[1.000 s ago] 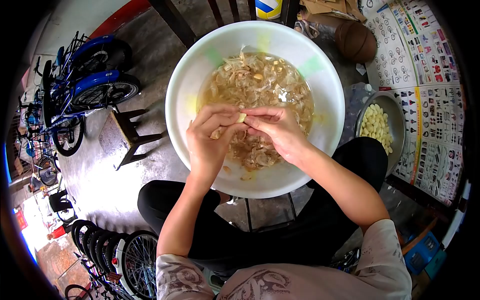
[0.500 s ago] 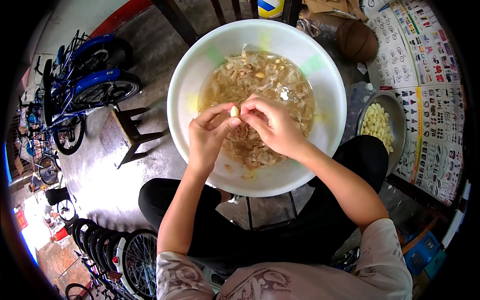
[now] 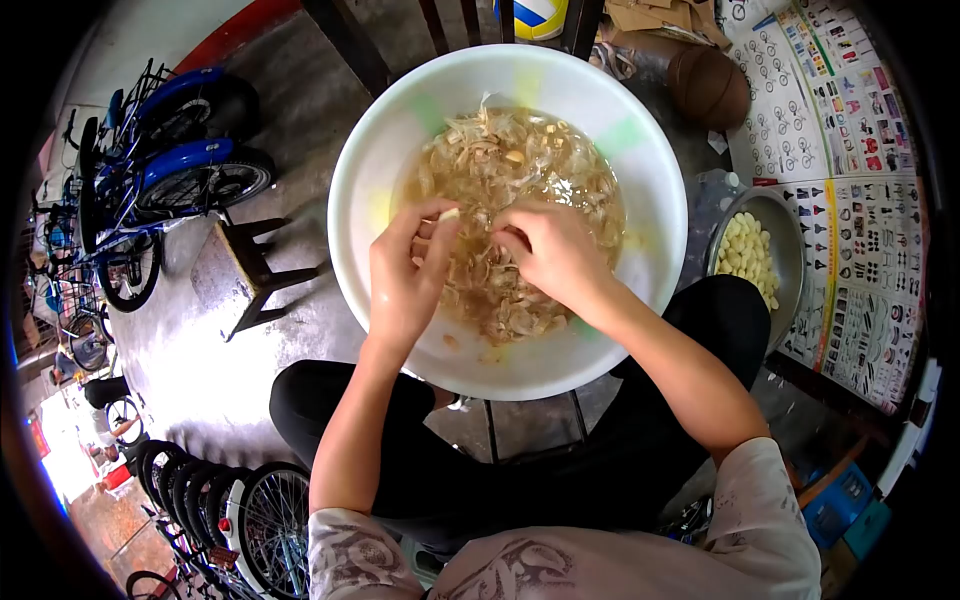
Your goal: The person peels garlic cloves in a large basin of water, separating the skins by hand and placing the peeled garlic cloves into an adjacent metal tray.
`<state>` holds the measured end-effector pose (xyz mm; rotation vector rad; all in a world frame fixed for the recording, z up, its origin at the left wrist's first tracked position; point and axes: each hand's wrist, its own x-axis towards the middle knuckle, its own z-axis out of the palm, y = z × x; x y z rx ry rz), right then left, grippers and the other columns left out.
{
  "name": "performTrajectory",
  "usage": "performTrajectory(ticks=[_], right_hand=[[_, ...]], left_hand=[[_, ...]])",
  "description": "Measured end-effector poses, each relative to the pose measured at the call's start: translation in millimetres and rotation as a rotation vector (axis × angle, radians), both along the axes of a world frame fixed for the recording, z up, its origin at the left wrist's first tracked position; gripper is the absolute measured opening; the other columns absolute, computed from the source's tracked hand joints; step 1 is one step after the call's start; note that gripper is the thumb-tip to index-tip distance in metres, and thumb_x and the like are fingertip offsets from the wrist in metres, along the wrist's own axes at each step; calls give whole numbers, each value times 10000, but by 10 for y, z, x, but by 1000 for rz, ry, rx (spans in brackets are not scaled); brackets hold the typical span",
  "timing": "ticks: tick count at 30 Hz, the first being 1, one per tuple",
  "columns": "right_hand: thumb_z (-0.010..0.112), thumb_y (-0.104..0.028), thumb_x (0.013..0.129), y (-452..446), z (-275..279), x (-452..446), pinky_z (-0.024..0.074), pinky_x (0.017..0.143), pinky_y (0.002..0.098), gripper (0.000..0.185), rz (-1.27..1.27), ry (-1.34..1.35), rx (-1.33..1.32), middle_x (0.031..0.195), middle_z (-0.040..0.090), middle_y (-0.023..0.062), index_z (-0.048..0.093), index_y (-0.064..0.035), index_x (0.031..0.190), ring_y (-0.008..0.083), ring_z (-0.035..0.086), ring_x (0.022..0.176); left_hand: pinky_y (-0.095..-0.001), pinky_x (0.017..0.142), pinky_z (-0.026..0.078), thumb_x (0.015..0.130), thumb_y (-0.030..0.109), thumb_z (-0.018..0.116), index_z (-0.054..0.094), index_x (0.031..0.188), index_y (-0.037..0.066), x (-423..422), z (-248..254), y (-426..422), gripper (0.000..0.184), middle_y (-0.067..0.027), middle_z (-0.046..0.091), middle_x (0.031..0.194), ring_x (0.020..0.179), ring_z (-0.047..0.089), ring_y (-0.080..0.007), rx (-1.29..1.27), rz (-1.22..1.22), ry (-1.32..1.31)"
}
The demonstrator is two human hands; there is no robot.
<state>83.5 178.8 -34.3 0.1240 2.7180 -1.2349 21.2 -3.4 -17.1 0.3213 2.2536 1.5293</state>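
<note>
My left hand (image 3: 405, 275) pinches a pale garlic clove (image 3: 449, 214) between thumb and index finger, above the left part of a large white basin (image 3: 652, 150). To its right, my right hand (image 3: 552, 250) hangs over the basin with its fingers curled together; whatever they hold, if anything, is hidden. The two hands are apart. Cloudy brownish water in the basin carries many loose garlic skins (image 3: 510, 315), with a few cloves among them. Peeled cloves (image 3: 748, 250) fill part of a metal bowl (image 3: 793, 245) on the right.
A small wooden stool (image 3: 235, 275) stands left of the basin, with blue bicycles (image 3: 190, 170) beyond it. A basketball (image 3: 708, 85) and a volleyball (image 3: 535, 17) lie at the far side. Printed parts sheets (image 3: 860, 260) cover a surface on the right.
My hands have drawn apart. The left keeps the clove and has moved slightly left; the right has shifted a little away, its fingers curling further downward. The view has shifted slightly.
</note>
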Motion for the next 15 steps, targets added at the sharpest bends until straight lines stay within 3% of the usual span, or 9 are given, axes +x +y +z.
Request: performTrajectory(ticks=[1,2,3,4,6,9,11,15], right_hand=[[685,-35,863,-19,-37,8,580,782,367,191,-4,-1,2,1112,665,158,709,5,1048,282,691,936],[672,-72,900,-59,-104,30,576,824,342,231,-94,14,-378,1147,666,133,685,-8,1121,248,690,977],[659,-109,937,-86,-106,32,572,866,318,273,-182,31,-757,1182,667,107,662,-20,1195,215,688,1017],[659,-109,937,-75,-77,31,572,866,318,273,-180,32,-750,1182,667,107,662,-20,1195,215,688,1017],[617,-144,985,-56,22,32,568,884,304,345,-254,-411,-1293,1189,656,110,592,13,1291,179,664,1061],[586,-163,1004,-67,-32,65,570,879,298,355,-254,-340,-1252,1163,662,126,577,17,1310,186,669,1045],[589,-166,1000,-29,-17,65,572,850,288,330,-302,-332,-1227,1158,666,125,590,9,1280,183,672,1029],[608,-170,977,213,47,83,568,743,254,227,-344,-306,-1306,1072,691,126,612,-13,1141,177,693,947]], left_hand=[[-241,740,510,937,55,670,664,1093,-5,31,11,15,167,-41,669,903,813,639,-122,-40,-45,147],[-259,730,523,859,10,732,694,1035,15,29,-32,24,180,-47,706,976,800,662,-169,-33,-75,331],[-259,730,523,859,10,732,694,1035,15,37,-45,19,180,-47,706,976,800,662,-169,-28,-73,329],[-284,718,533,826,0,744,702,1021,28,35,-53,9,202,-58,716,970,801,666,-190,-67,-99,480],[-310,707,543,792,-9,755,710,1008,41,31,-59,9,226,-68,726,963,801,671,-211,-103,-123,631],[-333,725,553,773,-30,749,712,993,34,55,-12,44,232,-69,715,1005,824,674,-233,-159,-222,819],[-336,732,555,757,-48,745,710,1011,21,110,100,120,266,-97,700,1025,831,668,-232,-56,-193,537],[-307,737,536,791,-125,644,695,947,-25,75,103,181,192,-129,686,1034,833,660,-205,155,-7,417]])
